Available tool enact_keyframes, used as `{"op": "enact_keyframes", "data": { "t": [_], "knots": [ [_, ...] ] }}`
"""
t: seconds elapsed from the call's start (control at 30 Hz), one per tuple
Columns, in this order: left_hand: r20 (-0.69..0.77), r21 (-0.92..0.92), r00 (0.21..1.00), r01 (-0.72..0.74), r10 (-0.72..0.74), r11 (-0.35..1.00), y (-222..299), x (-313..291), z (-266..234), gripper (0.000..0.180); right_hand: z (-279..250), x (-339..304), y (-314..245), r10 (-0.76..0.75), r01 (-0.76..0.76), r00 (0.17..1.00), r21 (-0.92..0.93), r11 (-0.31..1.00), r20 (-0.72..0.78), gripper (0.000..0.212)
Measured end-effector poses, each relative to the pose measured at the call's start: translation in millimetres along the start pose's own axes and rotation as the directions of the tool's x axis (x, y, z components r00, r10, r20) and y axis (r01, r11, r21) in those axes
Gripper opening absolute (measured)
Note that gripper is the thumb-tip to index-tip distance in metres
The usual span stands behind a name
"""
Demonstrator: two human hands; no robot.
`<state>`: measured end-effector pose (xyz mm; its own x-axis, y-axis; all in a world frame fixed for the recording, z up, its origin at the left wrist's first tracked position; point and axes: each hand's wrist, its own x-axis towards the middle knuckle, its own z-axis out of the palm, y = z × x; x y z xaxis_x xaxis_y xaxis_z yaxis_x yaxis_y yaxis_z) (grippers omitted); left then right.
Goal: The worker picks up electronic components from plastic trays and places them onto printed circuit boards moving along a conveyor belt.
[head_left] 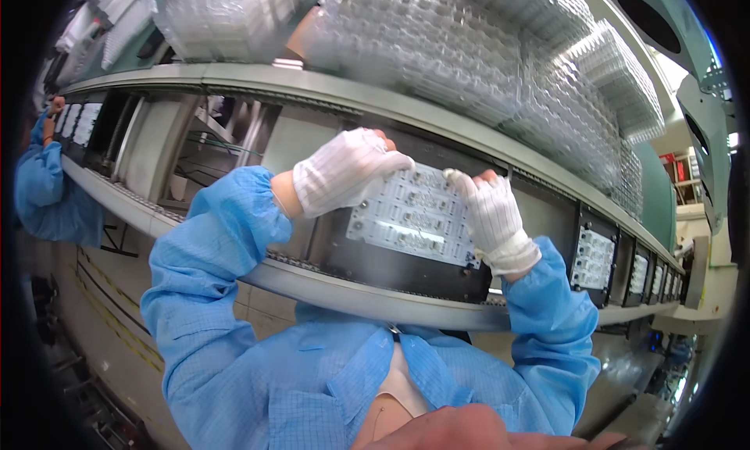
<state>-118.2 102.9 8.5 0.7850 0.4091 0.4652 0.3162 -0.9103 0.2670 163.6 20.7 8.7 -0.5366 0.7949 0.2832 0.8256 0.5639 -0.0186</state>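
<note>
A white panel (414, 216) with rows of small clear parts lies on a black tray (351, 255) on the conveyor in front of me. My left hand (344, 173), in a white striped glove with bare fingertips, is closed at the panel's upper left, its thumb by the far edge. Over the panel's right side my right hand (492, 216), gloved the same way, has its fingers bent and pinched together near the far right corner. Anything between the fingertips of either hand is too small or hidden to name.
Beyond the conveyor rail (312, 83) stand tall stacks of clear plastic trays (422, 44). Farther right along the line sit more black trays with white panels (594, 258). At the far left, a co-worker's blue sleeve (47, 184) reaches toward another panel (78, 126).
</note>
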Motion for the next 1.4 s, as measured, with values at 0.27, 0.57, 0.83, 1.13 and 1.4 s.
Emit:
{"op": "enact_keyframes", "data": {
  "t": [0.27,0.57,0.83,1.13,1.4],
  "knots": [
    [-0.405,0.359,0.911,0.233,-0.073,0.904,-85.6,73.9,-46.6,0.032,-31.0,-18.5,7.2,0.046,-0.055,0.997,0.173,0.983,0.060,0.063],
    [-0.071,0.365,0.891,0.442,-0.448,0.820,-219.9,105.9,-69.6,0.042,-67.3,-37.7,111.2,0.283,-0.283,0.950,0.020,0.959,-0.134,0.051],
    [-0.211,0.078,0.861,0.487,-0.463,0.870,-197.4,97.8,-84.7,0.048,-90.1,-52.7,269.2,0.753,-0.761,0.579,0.124,0.637,-0.312,0.054],
    [-0.062,-0.058,0.959,0.273,-0.276,0.960,-17.1,63.3,-75.7,0.041,-57.3,-52.0,349.3,0.805,-0.796,0.590,-0.213,0.567,-0.061,0.062],
    [0.017,-0.089,0.992,0.123,-0.122,0.988,46.3,18.3,-23.6,0.034,-90.3,-51.3,342.1,0.702,-0.754,0.655,-0.170,0.635,-0.279,0.050]
  ]
}}
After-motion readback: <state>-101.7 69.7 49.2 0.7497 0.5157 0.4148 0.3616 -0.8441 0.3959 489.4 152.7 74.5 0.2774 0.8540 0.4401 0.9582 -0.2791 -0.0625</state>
